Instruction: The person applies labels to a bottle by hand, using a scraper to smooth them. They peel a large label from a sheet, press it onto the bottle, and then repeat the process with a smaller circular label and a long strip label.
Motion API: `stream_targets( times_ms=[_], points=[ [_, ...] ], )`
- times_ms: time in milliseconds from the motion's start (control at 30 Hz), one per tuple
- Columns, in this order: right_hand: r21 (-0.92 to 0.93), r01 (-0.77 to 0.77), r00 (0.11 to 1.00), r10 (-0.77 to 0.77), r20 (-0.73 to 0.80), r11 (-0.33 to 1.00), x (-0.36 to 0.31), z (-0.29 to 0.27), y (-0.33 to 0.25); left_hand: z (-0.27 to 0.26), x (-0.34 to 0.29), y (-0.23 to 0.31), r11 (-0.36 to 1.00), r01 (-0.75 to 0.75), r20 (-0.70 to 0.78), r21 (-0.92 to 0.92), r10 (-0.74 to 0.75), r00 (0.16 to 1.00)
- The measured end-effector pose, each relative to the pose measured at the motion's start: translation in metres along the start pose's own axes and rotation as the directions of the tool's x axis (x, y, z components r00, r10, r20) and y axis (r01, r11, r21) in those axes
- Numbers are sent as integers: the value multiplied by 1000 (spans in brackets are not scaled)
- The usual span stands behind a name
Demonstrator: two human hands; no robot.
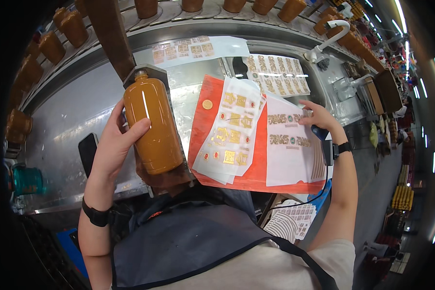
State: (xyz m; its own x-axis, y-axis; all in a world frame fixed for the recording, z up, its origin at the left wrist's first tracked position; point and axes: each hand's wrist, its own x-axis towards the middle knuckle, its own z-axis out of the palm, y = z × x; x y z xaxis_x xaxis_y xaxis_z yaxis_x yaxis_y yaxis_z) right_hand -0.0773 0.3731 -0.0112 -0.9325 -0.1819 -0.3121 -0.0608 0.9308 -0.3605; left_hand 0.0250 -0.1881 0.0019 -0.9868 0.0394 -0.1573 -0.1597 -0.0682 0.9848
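Observation:
A glossy brown bottle (154, 130) leans slightly, its short neck pointing away from me. My left hand (118, 137) is closed round its left side, thumb across the front. Behind the bottle is a dark, angular support (171, 101), partly hidden. To the right, my right hand (319, 117) is over the edge of a white decal sheet (287, 164), thumb and forefinger apart. A dark blue rounded piece (319, 132) sits by its palm; I cannot tell whether it is held. Gold-patterned decal sheets (232, 130) overlap on a red board (208, 89).
More decal sheets (279, 75) lie by the sink, under a white tap (333, 29). A phone (87, 150) is left of my forearm. Brown bottles (75, 29) line the far rail. A cable (324, 186) hangs from my right wrist. A teal container (28, 180) stands far left.

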Motion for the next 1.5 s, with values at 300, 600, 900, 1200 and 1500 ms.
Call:
stream_targets(
  times_ms=[300, 600, 900, 1200, 1500],
  points=[
    [98, -190, 969, 170, 180, 977, 37, -16, 10, 0, -1, -12, 972, 62, 36, -227, -55, 998],
    [471, -32, 998, 6, 56, 882, 88, -20, -17, 0, -7, 10, 987, 143, 150, -69, -132, 980],
    [-38, -168, 973, 159, -167, 985, 141, 16, -7, -2, -8, -22, 989, -145, 81, -34, 148, 986],
    [-207, 37, 896, -124, -427, 978, 69, -47, -156, -13, -7, -14, 998, 29, 127, -54, -22, 992],
    [526, 173, 940, 21, -342, 833, 131, -29, -95, -13, -9, -31, 966, -31, 94, -255, 57, 994]
  ],
)
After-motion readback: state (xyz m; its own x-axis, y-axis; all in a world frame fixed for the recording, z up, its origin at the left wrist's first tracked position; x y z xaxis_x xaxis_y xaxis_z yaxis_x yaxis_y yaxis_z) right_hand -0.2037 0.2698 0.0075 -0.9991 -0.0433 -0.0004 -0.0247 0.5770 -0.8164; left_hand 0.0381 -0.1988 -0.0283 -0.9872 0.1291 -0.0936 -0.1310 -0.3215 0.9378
